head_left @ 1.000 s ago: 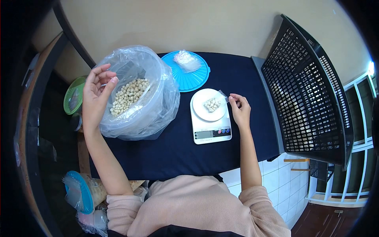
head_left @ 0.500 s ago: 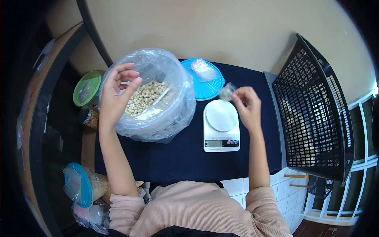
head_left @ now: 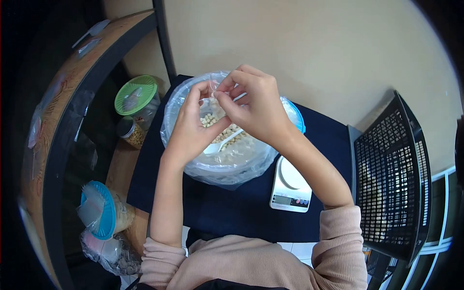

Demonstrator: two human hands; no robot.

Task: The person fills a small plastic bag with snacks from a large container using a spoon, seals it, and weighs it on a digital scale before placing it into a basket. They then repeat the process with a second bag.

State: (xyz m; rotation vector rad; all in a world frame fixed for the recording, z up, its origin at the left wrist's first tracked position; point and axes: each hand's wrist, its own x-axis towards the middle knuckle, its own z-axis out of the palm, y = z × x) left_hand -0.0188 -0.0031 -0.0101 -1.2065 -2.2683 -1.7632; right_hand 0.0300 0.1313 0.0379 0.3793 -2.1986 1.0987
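Note:
My right hand (head_left: 253,104) pinches a small clear plastic bag (head_left: 213,102) above the tub. My left hand (head_left: 191,118) curls round the same bag from the left, fingers near my right fingertips, thumb lower. Pale round pieces seem to be in the bag; my fingers hide part of it. Below both hands stands a round tub lined with clear plastic (head_left: 215,171), holding many pale round pieces (head_left: 232,140), perhaps nuts or chickpeas. A white spoon (head_left: 217,146) lies in them. The white digital scale (head_left: 290,191) is under my right forearm, which covers part of it.
A blue lid (head_left: 300,118) shows behind the tub. On the right stands a black plastic crate (head_left: 386,179). To the left are a green-lidded container (head_left: 137,95), a small jar (head_left: 131,133) and a blue-lidded container (head_left: 104,210). A dark cloth (head_left: 217,212) covers the table.
My right hand has moved left from beside the scale to above the tub, bringing the small bag. My left hand has come to the bag. The view has shifted.

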